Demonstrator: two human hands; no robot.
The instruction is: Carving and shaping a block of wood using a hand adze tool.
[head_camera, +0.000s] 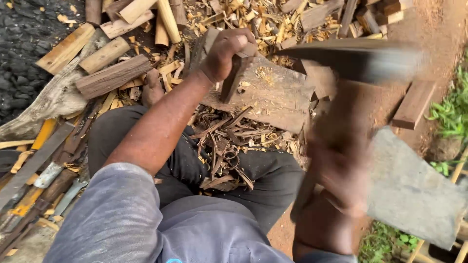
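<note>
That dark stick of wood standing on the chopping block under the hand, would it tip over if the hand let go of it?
Probably yes. The dark stick stands on a narrow end and leans, steadied only by the left hand gripping its top. The block beneath looks uneven and littered with chips, so its footing seems poor. It looks stiff and solid, unlikely to bend.

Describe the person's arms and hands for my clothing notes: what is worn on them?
Both hands, the left hand and the motion-blurred right hand, are bare: no gloves. The forearms are uncovered. A dusty grey-blue short sleeve covers the left upper arm. No watch or rings show.
</note>
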